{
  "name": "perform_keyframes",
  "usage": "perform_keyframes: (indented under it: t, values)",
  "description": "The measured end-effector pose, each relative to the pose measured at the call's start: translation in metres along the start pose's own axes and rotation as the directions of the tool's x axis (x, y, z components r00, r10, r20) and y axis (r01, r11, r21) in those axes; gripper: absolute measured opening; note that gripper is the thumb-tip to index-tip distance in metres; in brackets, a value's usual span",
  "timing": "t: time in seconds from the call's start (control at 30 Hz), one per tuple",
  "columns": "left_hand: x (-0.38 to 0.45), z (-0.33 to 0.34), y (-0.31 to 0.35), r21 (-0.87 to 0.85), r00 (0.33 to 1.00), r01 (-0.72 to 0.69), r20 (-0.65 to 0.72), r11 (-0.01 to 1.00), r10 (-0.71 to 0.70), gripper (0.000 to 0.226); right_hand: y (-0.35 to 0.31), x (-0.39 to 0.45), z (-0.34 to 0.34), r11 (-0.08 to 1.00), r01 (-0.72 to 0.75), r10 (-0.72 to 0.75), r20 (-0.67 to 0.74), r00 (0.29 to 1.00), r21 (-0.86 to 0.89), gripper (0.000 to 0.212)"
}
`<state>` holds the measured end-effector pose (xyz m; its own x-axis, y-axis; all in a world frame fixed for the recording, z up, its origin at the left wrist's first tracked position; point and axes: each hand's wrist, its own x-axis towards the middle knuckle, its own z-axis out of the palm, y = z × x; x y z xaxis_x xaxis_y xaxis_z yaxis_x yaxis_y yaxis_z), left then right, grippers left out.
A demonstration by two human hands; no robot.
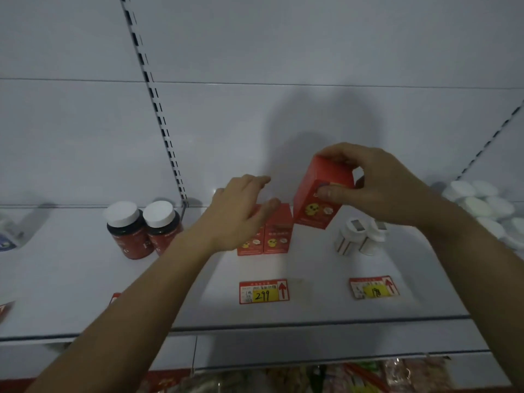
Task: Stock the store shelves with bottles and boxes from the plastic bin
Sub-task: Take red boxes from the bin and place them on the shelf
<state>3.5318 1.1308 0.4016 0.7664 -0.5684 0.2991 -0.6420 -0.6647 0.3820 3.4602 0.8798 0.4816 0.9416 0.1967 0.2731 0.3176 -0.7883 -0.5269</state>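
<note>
Two red boxes (263, 236) stood on the shelf (312, 279). Our right hand (368, 185) gripped a third box (320, 199), tilted; our left hand (241, 211) rested open on them.

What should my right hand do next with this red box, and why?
Probably lower the tilted red box held by your right hand onto the shelf, upright beside the two standing red boxes, since a gap shows there before the white bottles.

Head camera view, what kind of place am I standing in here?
Most likely a shop aisle. A white shelf carries price tags, with red boxes and white-capped bottles lined up behind them, and a slotted upright runs up the back panel.
</note>
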Motion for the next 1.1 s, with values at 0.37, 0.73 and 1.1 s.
perform_keyframes:
  t: [0.37, 0.73, 1.1]
  values:
    - [0.017, 0.048, -0.021, 0.336, 0.965, -0.221, 0.213, 0.915, 0.155, 0.067, 0.051, 0.032, 0.033, 0.955, -0.005, 0.100, 0.307, 0.946, -0.296, 0.058]
    - [0.017, 0.048, -0.020, 0.336, 0.964, -0.213, 0.224, 0.917, 0.141, 0.076, 0.058, 0.036, 0.070, 0.963, -0.044, 0.137, 0.346, 0.928, -0.266, 0.060]
    - [0.015, 0.049, -0.019, 0.328, 0.971, -0.176, 0.214, 0.928, 0.109, 0.075, 0.052, 0.031, 0.071, 0.962, -0.051, 0.144, 0.338, 0.930, -0.270, 0.060]
